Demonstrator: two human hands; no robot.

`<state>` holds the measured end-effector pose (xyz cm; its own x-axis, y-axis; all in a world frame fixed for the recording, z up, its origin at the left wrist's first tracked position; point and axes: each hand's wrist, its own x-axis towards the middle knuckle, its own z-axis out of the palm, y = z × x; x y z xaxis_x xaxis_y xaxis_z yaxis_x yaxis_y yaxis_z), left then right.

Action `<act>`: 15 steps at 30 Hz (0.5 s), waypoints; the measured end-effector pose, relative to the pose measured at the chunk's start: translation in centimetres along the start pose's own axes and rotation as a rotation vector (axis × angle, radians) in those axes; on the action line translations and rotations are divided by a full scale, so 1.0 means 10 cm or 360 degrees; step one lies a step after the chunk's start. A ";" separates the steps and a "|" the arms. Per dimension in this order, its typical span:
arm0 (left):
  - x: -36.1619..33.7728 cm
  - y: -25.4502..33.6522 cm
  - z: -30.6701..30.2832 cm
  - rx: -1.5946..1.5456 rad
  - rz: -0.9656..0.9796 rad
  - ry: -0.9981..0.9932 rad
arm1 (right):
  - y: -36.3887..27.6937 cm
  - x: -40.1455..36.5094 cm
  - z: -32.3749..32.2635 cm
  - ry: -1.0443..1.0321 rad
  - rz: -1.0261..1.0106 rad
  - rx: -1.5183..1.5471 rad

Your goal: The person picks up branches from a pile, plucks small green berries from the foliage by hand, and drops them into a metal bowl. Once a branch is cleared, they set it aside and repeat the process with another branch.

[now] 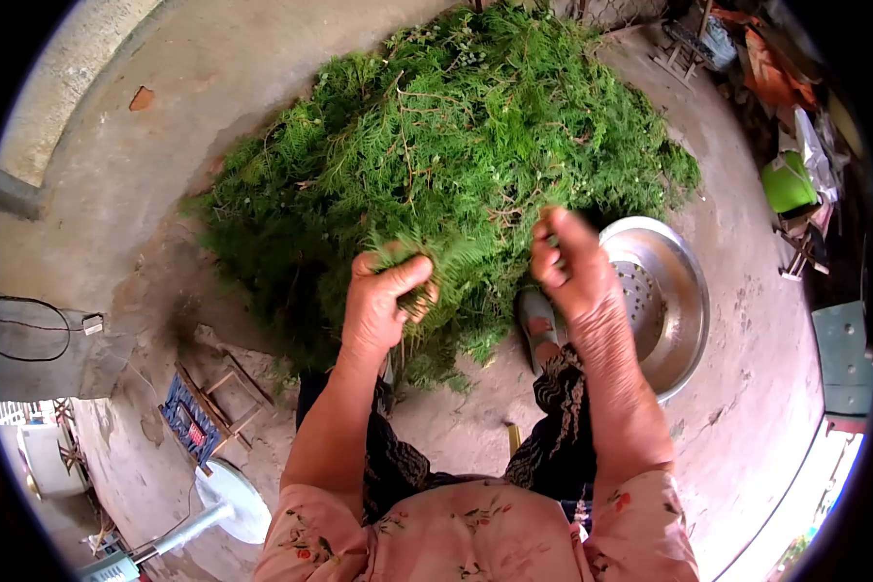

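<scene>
A big pile of green conifer branches (436,145) with flat scaly foliage and thin brown twigs lies on the ground in front of me. My left hand (383,296) is closed around a leafy conifer sprig (448,267) at the pile's near edge. Slightly blurred, my right hand (577,262) is raised to the right of it, thumb and fingers pressed together. Whatever it may pinch is too small to make out. Partly behind my right forearm, a round metal colander (689,301) with holes in its bottom rests on the floor.
A small folding stool (196,417) with a blue patterned seat stands at the left, near a fan's round base (238,500). A black cable (29,359) hangs by the wall. Along the right edge sit a bright green container (789,182), plastic bags and a grey-green box (844,359).
</scene>
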<state>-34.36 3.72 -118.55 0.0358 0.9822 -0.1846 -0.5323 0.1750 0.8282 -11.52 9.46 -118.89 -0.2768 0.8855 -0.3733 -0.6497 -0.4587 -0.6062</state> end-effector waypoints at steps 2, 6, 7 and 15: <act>-0.09 0.04 0.04 -0.0196 0.0085 0.0128 | -0.24 -0.06 -0.27 0.0227 -0.0098 -0.0023; -0.29 0.18 -0.03 -0.0325 0.0219 -0.0125 | -0.37 -0.23 -1.42 0.0786 -0.0270 -0.0038; -0.37 0.24 0.03 -0.0356 0.0234 -0.0101 | -0.31 -0.36 -1.72 0.0877 -0.0340 -0.0041; -0.81 0.48 0.28 -0.0368 0.0427 -0.0258 | -0.02 -1.32 -2.29 0.1419 -0.0415 -0.2481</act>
<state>-34.81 -3.18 -111.59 -0.0071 0.9923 0.1239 -0.7169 -0.0914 0.6912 8.41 -3.83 -129.94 0.4734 0.8775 -0.0769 0.7210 -0.4361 -0.5385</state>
